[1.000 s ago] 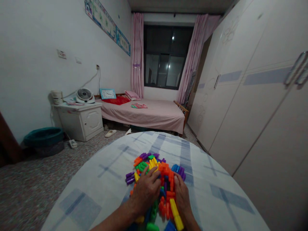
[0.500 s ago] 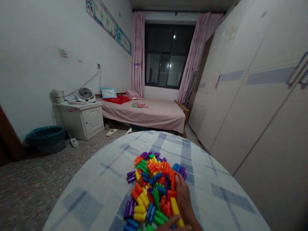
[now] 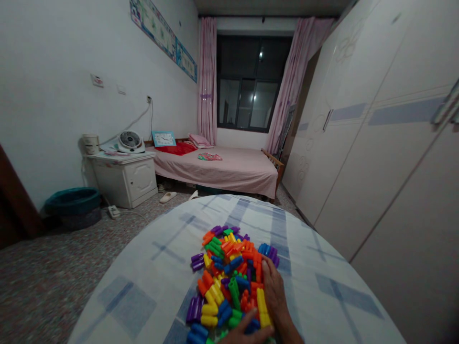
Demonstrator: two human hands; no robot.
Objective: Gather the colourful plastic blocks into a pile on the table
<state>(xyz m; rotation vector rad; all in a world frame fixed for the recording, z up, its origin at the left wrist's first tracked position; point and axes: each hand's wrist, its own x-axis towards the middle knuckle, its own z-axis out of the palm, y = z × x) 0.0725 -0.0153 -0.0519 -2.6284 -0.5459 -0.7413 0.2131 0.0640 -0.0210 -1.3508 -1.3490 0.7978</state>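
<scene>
A heap of bright plastic building blocks in orange, yellow, green, blue and purple lies on the cloth-covered table. Along its right side my right hand rests with fingers stretched forward, touching an orange block at the edge. Beside that palm is a long yellow block. My left hand comes in from the bottom edge, fingers apart over the near blocks, close to a blue block and the yellow one. Part of the left hand is cut off by the frame.
The round table has a blue-and-white checked cloth. Beyond stand a bed, a white cabinet with a fan, and a lined bin. A tall wardrobe runs along the right.
My left hand has shifted slightly left, its fingers spreading apart. Some near blocks have turned a little, among them a blue one and the long yellow one. My right hand has barely moved.
</scene>
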